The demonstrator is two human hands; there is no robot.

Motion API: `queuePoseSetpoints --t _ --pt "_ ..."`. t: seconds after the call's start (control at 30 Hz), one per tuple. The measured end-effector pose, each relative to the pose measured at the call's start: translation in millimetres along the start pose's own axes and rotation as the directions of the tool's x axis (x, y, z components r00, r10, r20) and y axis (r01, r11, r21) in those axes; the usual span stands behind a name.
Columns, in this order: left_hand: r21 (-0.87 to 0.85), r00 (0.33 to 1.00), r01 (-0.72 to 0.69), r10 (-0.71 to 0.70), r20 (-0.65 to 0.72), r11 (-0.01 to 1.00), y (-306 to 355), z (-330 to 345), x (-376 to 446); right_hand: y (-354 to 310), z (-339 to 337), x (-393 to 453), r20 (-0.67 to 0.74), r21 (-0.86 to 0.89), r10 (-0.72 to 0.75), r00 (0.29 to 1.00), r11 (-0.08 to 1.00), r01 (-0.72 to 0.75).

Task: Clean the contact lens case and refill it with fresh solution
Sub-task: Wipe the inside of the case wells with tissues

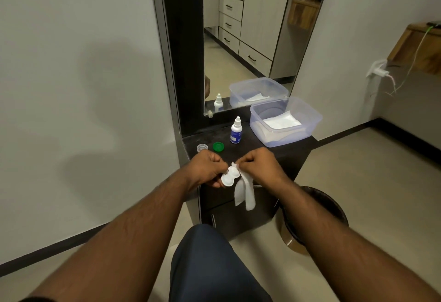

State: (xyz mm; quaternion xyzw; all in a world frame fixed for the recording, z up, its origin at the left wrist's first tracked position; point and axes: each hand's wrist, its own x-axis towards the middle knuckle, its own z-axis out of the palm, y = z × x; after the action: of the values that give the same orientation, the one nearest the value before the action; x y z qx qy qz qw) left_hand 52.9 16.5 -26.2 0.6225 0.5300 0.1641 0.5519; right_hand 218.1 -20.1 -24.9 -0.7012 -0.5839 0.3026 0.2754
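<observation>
The left hand [207, 168] held the white lens case [229, 177] with curled fingers, above the front edge of the dark cabinet top [257, 151]. The case was without its caps and its underside was turned toward the camera. The right hand [259, 167] pinched a white tissue [245, 192] and pressed the upper end of it on the far cup of the case. The rest of the tissue hung down loose in front of the cabinet.

On the cabinet top, just behind the left hand, lay two caps side by side: a clear cap [202, 147] at the left and a green cap [218, 146] beside it. Behind them stood a small white bottle with a blue label [236, 131], upright and closed. To its right was a clear plastic box [285, 121] with white tissues inside. A mirror [248, 39] behind the top showed the bottle and the box again. On the floor, right of the cabinet, stood a round dark bin [315, 220].
</observation>
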Motion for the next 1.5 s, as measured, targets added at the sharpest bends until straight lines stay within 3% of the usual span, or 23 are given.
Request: queuePoseSetpoints --t 0.13,0.27,0.37,0.5,0.57,0.63,0.7,0.77,0.87,1.0,1.13,1.23,1.3,1.4,1.47,1.5 --pt "0.008 1.000 0.004 -0.004 -0.014 1.000 0.3 1.3 -0.5 15.1 23.0 -21.0 -0.174 0.292 0.163 0.971 0.950 -0.107" --pt "-0.006 0.999 0.010 -0.010 -0.034 1.000 -0.5 1.8 0.0 16.4 38.7 -35.6 -0.274 0.312 0.148 0.950 0.948 -0.058" --pt "0.013 0.999 0.010 -0.009 -0.035 1.000 0.8 1.8 -2.5 16.2 37.4 -39.7 -0.244 0.349 0.173 0.954 0.934 -0.080" --pt "0.003 0.999 -0.023 0.023 -0.049 1.000 2.4 0.2 -10.6 18.2 22.2 -44.5 -0.091 0.588 0.200 0.975 0.801 -0.110" --pt "-0.014 0.987 -0.090 0.087 -0.132 0.996 2.5 -4.7 -12.2 20.6 18.2 -43.5 -0.076 0.633 0.204 0.976 0.766 -0.111" --pt "0.088 0.941 -0.204 0.220 -0.258 0.975 3.5 -11.6 -11.2 22.7 19.0 -39.7 -0.075 0.658 0.208 0.975 0.745 -0.108" --pt "0.391 0.856 -0.291 0.420 -0.301 0.873 5.1 -19.1 -9.4 23.2 22.1 -35.1 -0.077 0.681 0.203 0.976 0.726 -0.097" --pt "0.685 0.800 -0.287 0.561 -0.213 0.670 6.8 -21.3 -10.4 21.9 23.9 -30.7 -0.089 0.694 0.188 0.978 0.716 -0.074" --pt "0.901 0.762 -0.224 0.643 -0.076 0.372 5.5 -15.0 -11.5 18.8 25.7 -26.9 -0.127 0.709 0.165 0.978 0.704 -0.027" --pt "0.961 0.738 -0.189 0.675 0.004 0.201 -4.9 -2.4 -11.2 20.3 27.9 -23.5 -0.143 0.712 0.166 0.976 0.702 -0.016" --pt "0.935 0.547 -0.341 0.829 0.115 0.096 -19.0 -4.3 -10.9 25.0 27.0 -22.7 -0.161 0.716 0.169 0.972 0.698 -0.003" --pt "0.909 0.473 -0.417 0.859 0.194 0.024 -27.3 -12.7 -6.7 28.2 27.6 -23.3 -0.164 0.698 0.158 0.974 0.716 0.001" --pt "0.907 0.465 -0.420 0.857 0.221 -0.006 -31.7 -19.7 -2.5 29.2 29.2 -22.7 -0.158 0.682 0.148 0.976 0.732 -0.001" --pt "0.902 0.505 -0.431 0.830 0.236 0.006 -40.5 -29.9 2.8 28.0 30.7 -21.2 -0.150 0.673 0.140 0.979 0.739 -0.002" --pt "0.900 0.543 -0.421 0.825 0.154 0.110 -42.1 -32.7 0.7 27.0 31.4 -20.4 -0.150 0.680 0.130 0.980 0.733 0.006" --pt "0.889 0.585 -0.389 0.810 0.036 0.242 -39.8 -30.3 -3.1 26.8 31.8 -20.0 -0.149 0.682 0.126 0.981 0.731 0.009"
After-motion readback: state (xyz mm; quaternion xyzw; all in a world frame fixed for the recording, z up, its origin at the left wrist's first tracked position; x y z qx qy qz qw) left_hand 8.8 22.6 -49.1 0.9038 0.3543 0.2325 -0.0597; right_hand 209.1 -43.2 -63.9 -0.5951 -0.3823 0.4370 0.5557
